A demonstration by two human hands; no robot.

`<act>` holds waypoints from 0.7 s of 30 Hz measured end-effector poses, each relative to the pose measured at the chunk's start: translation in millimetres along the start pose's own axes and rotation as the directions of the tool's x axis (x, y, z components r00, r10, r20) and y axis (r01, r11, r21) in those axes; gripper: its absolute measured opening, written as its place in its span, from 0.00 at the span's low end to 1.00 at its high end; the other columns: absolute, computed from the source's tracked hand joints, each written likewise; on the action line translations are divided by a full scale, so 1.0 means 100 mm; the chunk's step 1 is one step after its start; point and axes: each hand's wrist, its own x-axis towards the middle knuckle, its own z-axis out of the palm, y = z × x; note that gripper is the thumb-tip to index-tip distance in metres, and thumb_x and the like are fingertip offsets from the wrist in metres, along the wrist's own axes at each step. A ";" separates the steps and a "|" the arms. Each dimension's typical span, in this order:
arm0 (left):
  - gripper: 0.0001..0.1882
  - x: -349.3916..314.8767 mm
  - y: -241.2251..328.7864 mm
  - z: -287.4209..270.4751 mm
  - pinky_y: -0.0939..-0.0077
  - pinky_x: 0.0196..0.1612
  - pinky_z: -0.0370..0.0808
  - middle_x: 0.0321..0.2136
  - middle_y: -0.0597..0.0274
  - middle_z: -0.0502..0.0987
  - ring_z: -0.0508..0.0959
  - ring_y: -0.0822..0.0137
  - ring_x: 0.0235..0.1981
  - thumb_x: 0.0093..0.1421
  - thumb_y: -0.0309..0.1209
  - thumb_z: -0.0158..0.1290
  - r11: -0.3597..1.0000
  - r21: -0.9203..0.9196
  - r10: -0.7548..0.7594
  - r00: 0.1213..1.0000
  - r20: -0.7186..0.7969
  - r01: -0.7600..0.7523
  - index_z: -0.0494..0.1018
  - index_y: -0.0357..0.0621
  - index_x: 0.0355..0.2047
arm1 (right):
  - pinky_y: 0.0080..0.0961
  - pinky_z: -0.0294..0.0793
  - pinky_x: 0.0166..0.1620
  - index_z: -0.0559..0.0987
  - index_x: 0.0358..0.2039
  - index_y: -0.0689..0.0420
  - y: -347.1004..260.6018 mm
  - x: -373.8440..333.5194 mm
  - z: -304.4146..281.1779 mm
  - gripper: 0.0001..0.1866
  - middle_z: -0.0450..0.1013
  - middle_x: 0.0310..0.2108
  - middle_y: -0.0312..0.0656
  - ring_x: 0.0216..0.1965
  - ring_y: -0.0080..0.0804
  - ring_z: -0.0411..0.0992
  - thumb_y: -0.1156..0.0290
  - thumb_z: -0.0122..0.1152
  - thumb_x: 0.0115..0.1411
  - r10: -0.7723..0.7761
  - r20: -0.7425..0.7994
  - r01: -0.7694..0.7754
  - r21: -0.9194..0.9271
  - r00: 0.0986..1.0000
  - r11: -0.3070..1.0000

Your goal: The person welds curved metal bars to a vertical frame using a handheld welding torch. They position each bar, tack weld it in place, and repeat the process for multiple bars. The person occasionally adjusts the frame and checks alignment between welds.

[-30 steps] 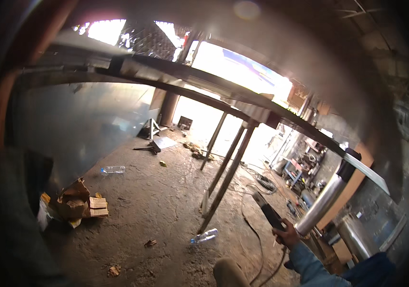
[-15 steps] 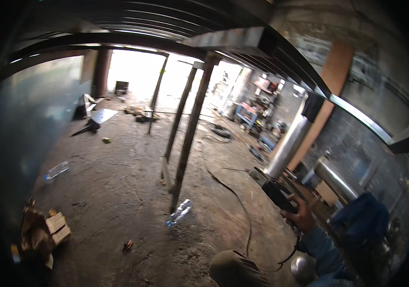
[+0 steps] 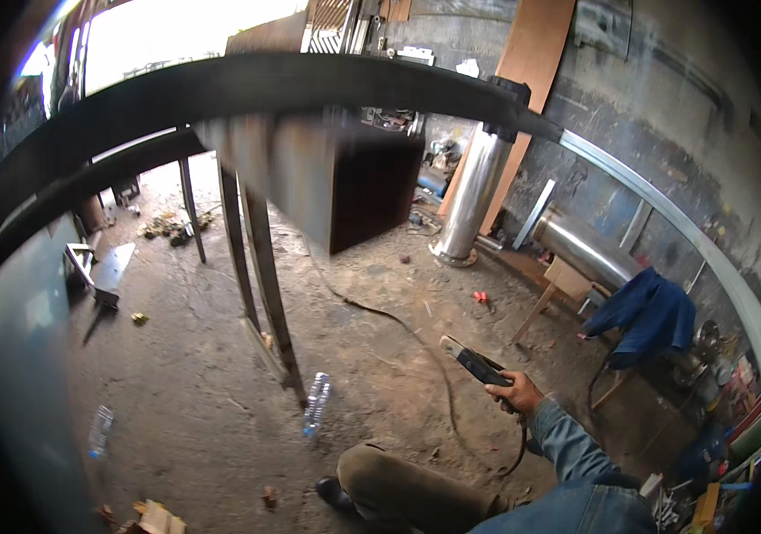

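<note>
My right hand (image 3: 518, 392) is wrapped round the black grip of a welding electrode holder (image 3: 477, 363), its pale metal jaw aimed up and to the left. A dark cable (image 3: 519, 456) hangs from the rear end of the holder. Whether a rod sits in the jaw I cannot tell. Below the hand, the denim sleeve (image 3: 571, 438) of my right arm reaches in from the lower edge. My left hand is out of the picture. Directly ahead, a dark metal frame bar (image 3: 309, 84) crosses the view, with a square tube end (image 3: 376, 191) under it.
Upright metal legs (image 3: 269, 294) stand left of centre, beside a plastic bottle (image 3: 316, 405). A shiny steel pipe (image 3: 474, 191) stands near the wall; another (image 3: 585, 249) lies at the right, near a blue cloth (image 3: 643, 311). A cable (image 3: 407, 329) trails over the floor.
My view has swung and risen, so the frame bar now crosses ahead. The holder stays in my right hand, now clear of the standing pipe in the picture. More of my leg shows.
</note>
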 end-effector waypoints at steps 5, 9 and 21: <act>0.18 0.60 -0.24 0.07 0.54 0.55 0.70 0.43 0.52 0.75 0.73 0.55 0.43 0.70 0.38 0.38 0.999 -0.015 -0.049 0.999 -0.014 0.049 0.70 0.40 0.51 | 0.30 0.71 0.24 0.77 0.54 0.66 -0.07 0.42 0.12 0.29 0.77 0.27 0.43 0.20 0.28 0.72 0.62 0.75 0.58 0.224 -0.056 -0.226 -0.028 0.973 0.974; 0.19 1.03 -0.42 -0.10 0.53 0.55 0.70 0.42 0.51 0.74 0.72 0.55 0.43 0.70 0.40 0.38 0.993 -0.007 -0.116 0.992 -0.041 0.116 0.71 0.39 0.49 | 0.34 0.70 0.22 0.75 0.59 0.65 0.01 0.54 0.03 0.33 0.78 0.28 0.45 0.19 0.31 0.73 0.63 0.76 0.57 0.353 -0.090 -0.352 0.027 0.931 0.935; 0.16 2.60 -0.13 0.19 0.60 0.43 0.74 0.34 0.51 0.76 0.77 0.56 0.37 0.67 0.36 0.47 0.759 -0.076 -0.627 0.757 0.185 0.647 0.76 0.34 0.35 | 0.38 0.71 0.18 0.78 0.46 0.62 0.67 0.10 0.12 0.21 0.74 0.28 0.43 0.19 0.36 0.70 0.66 0.75 0.56 0.533 -0.289 -0.379 0.449 0.795 0.809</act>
